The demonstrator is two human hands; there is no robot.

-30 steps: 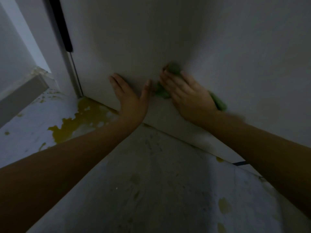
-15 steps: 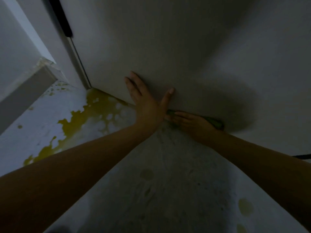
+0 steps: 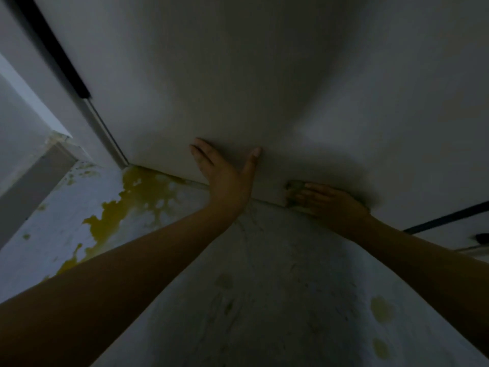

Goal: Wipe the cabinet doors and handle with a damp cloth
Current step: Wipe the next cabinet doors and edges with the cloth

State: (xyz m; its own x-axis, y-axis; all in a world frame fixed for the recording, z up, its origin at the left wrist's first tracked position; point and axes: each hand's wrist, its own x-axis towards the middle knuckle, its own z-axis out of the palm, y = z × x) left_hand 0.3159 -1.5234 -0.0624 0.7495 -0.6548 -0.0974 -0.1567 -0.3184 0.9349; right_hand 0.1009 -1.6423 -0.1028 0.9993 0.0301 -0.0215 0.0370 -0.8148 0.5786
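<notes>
Green cloth (image 3: pixel 292 193) flat against white cabinet door's (image 3: pixel 238 75) bottom edge.

We take this for a home interior, perhaps a kitchen or utility corner, dim light, plain white cabinet door (image 3: pixel 238 75), worn floor (image 3: pixel 264 287) with yellow stains (image 3: pixel 137 197), grey skirting (image 3: pixel 34 186)

Dim light falls on a pale floor (image 3: pixel 264 300) blotched with yellow stains (image 3: pixel 137 200).

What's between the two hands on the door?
Nothing: in the head view, only bare door shows between the left hand and the right hand pressing the cloth.
</notes>
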